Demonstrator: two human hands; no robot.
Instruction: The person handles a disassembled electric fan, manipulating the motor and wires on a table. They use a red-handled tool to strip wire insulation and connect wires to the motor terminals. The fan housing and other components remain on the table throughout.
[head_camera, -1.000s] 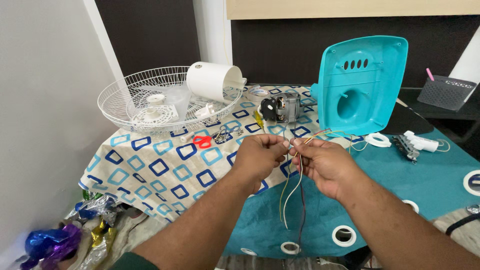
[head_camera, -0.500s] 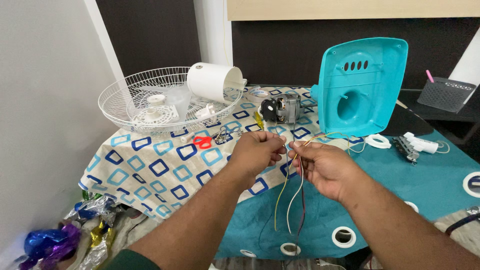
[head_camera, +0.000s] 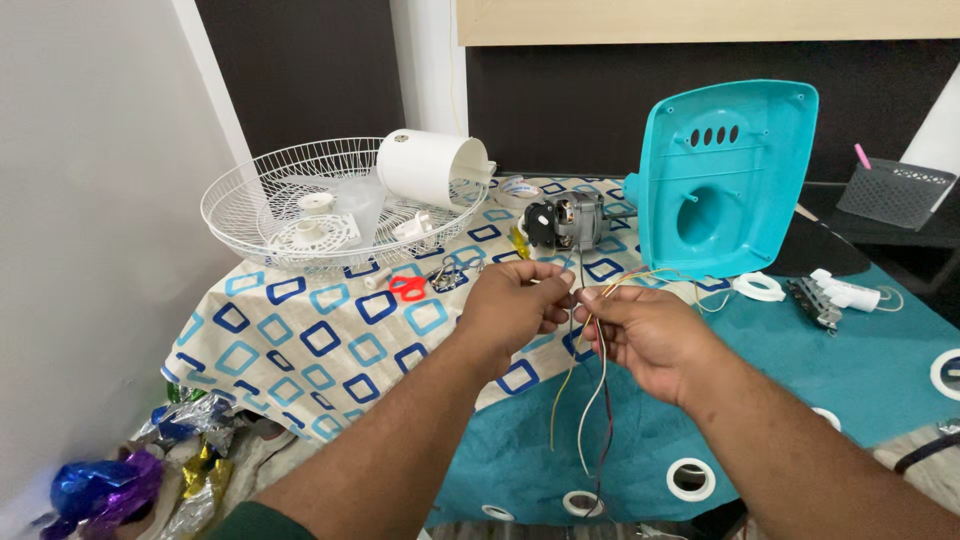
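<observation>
My left hand (head_camera: 515, 305) and my right hand (head_camera: 645, 330) meet above the table's front edge, both pinching a bundle of thin wires (head_camera: 595, 400). Yellow, white, red and dark strands hang down from my fingers. More strands run from my right hand up toward the small fan motor (head_camera: 565, 220) on the patterned cloth behind. The fingertips of the two hands almost touch at the wires' upper ends.
A turquoise fan housing (head_camera: 725, 180) stands upright at the right. A white wire fan guard (head_camera: 260, 195) holds a white cylinder cover (head_camera: 430, 168). Red-handled scissors (head_camera: 407, 287) lie on the cloth. A white switch part (head_camera: 840, 293) rests on the teal cloth. Foil wrapping (head_camera: 100, 485) lies below left.
The hanging strands have swayed a little. Both hands stay together on the wires at nearly the same spot.
</observation>
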